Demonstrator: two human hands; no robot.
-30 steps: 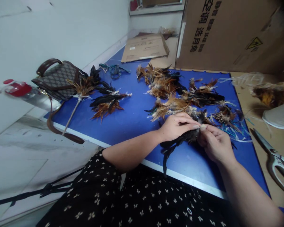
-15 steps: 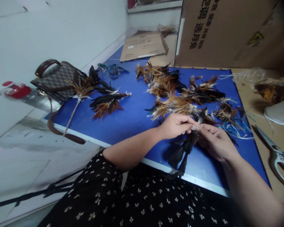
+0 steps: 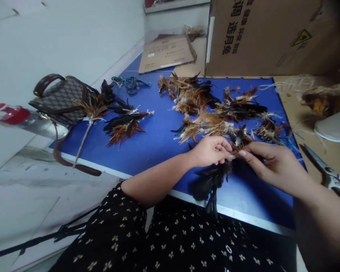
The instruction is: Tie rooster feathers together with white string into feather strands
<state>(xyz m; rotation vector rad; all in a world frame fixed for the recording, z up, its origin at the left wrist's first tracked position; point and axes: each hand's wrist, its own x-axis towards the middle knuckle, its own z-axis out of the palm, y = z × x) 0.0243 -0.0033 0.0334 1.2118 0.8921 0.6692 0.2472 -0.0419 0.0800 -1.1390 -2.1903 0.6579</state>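
A bunch of black feathers [image 3: 209, 183] hangs down over the front of the blue tabletop [image 3: 161, 136]. My left hand [image 3: 211, 151] is closed on the top end of this bunch, thumb against fingers. Close beside it, my right hand [image 3: 272, 162] is pinched at the same end; what lies between its fingertips, perhaps a thin strand, is too small to make out. Brown and black feather bunches [image 3: 192, 94] are spread just beyond both hands. Scissors [image 3: 325, 170] lie to the right, partly behind my right forearm.
On the left are a patterned handbag [image 3: 65, 98], a bottle with a red cap [image 3: 31, 121], a feather duster on a stick [image 3: 86, 138] and separate feathers [image 3: 124, 124]. A large cardboard box [image 3: 260, 41] stands at the back. A white cup [image 3: 336, 124] is at right.
My right hand has turned and drawn slightly to the right, its fingers straighter. The black feathers have swung a little left and fanned out. The whole view has shifted slightly.
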